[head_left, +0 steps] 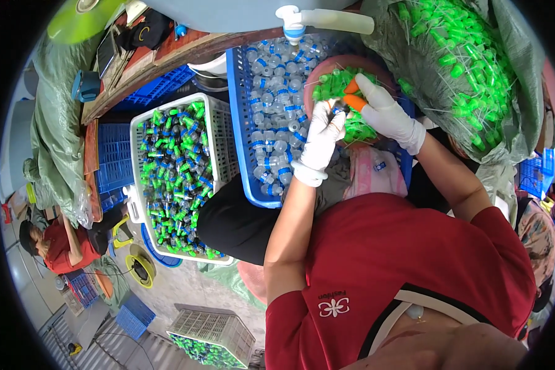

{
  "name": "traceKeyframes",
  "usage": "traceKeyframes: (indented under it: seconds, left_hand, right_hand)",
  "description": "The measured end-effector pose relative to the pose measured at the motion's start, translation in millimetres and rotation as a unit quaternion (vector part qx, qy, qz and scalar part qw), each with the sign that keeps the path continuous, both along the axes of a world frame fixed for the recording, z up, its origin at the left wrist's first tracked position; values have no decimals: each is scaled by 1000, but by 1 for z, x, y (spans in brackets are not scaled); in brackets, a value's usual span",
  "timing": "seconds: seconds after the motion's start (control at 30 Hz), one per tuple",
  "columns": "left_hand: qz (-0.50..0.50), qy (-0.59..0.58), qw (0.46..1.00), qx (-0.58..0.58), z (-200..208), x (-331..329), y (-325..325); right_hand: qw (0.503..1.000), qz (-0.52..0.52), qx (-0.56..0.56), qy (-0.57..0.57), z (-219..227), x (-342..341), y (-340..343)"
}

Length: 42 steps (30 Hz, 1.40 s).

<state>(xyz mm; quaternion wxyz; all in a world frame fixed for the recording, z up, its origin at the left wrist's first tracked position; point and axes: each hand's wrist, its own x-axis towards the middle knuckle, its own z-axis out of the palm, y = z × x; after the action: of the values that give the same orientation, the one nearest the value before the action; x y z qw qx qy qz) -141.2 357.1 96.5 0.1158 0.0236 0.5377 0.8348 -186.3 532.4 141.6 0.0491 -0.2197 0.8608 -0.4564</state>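
Note:
My left hand [320, 135], in a white glove, has its fingers pinched together over a pink bowl [310, 83]. A small bluish item shows at its fingertips, too small to make out. Close beside it is my right hand [385, 111], also gloved in white, with orange covers on two fingertips. Its fingers are curled toward the left hand's fingertips; what they pinch is hidden. Green caps with thin pale stems [359, 131] lie in the bowl under both hands. Left of the bowl, a blue basket [239, 123] holds many small clear bottles [271, 117] with blue bands.
A white crate [216, 142] of green-capped bottles stands at left. A grey-green sack [407, 77] of green stemmed caps lies at right. Above hangs a white nozzle [336, 20]. Another crate [213, 327] stands on the floor. A person in red [61, 243] works at far left.

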Motion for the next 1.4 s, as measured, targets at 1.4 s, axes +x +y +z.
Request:
traceKeyframes:
  seconds: [1.4]
  left_hand:
    - [33,230,874,-426,9,57,-48]
  right_hand:
    - [987,147,65,-12,-22,32,-5]
